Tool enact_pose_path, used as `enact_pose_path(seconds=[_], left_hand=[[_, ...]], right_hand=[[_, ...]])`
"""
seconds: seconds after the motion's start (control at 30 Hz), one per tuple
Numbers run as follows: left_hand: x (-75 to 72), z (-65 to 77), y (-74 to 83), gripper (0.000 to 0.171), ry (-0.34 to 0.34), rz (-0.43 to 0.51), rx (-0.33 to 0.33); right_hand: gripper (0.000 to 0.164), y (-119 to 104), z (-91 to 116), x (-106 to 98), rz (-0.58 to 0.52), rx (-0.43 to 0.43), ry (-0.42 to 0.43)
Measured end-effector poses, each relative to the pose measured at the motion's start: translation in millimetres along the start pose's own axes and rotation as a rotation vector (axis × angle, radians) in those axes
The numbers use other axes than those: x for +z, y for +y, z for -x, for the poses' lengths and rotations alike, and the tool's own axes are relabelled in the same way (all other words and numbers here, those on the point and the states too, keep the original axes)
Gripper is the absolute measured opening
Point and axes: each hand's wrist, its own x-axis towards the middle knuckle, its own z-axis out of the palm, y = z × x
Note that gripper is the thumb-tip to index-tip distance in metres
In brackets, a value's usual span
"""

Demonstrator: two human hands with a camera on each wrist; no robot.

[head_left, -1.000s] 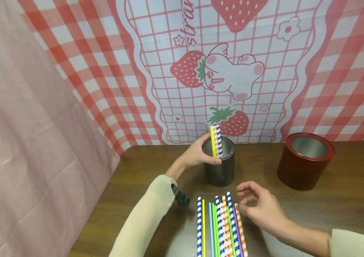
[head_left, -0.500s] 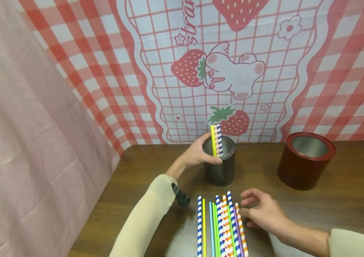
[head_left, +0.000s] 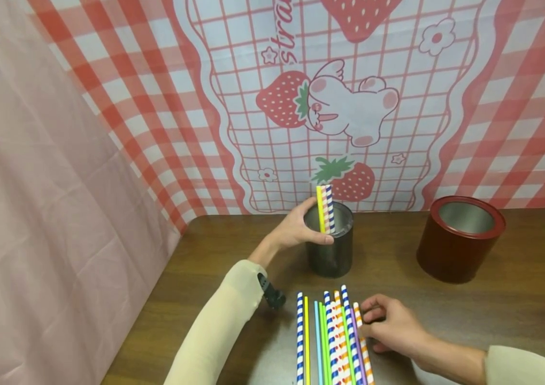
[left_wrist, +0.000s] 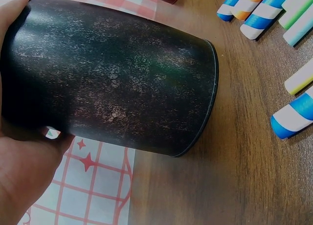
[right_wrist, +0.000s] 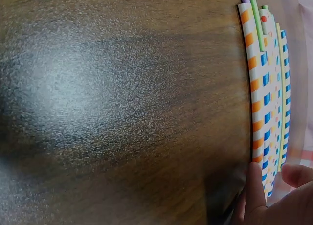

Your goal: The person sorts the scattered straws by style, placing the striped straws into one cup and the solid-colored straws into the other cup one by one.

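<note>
My left hand [head_left: 295, 226] grips a dark metal can [head_left: 330, 258] near its rim, with the thumb along the front. In the left wrist view the can's speckled wall [left_wrist: 117, 78] fills much of the frame. A yellow straw [head_left: 320, 209] and striped straws lean upright inside it. On the table lies a row of paper straws, plain and striped. My right hand [head_left: 394, 326] is at the row's right side, fingertips right at an orange-and-white striped straw [head_left: 365, 350]. The right wrist view has a finger beside that straw [right_wrist: 254, 88] and the thumb apart, over the row.
A dark red can [head_left: 455, 246] with an open top stands at the back right of the wooden table [head_left: 517, 299]. Behind the table hangs a strawberry-print cloth [head_left: 349, 107]; a pink curtain [head_left: 60, 214] hangs at the left.
My right hand has moved down, toward me, along the right side of the straws. The left hand stays on the dark can.
</note>
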Motion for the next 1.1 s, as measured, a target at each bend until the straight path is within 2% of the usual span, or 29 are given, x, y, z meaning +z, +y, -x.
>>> enact_pose_path(seconds=[0.2, 0.63, 1.1], left_hand=[[-0.3, -0.5, 0.7, 0.094, -0.002, 0.005, -0.002], [1.1, -3.2, 4.3, 0.094, 0.003, -0.004, 0.004], [0.1, -1.3, -0.4, 0.097, 0.006, -0.018, -0.02]], right_hand=[[0.052, 2.2, -0.1, 3.7, 0.007, -0.013, 0.031], [0.063, 2.8, -4.8, 5.3, 0.213, -0.104, 0.126], [0.059, 2.4, -9.0, 7.8, 0.195, -0.07, 0.095]])
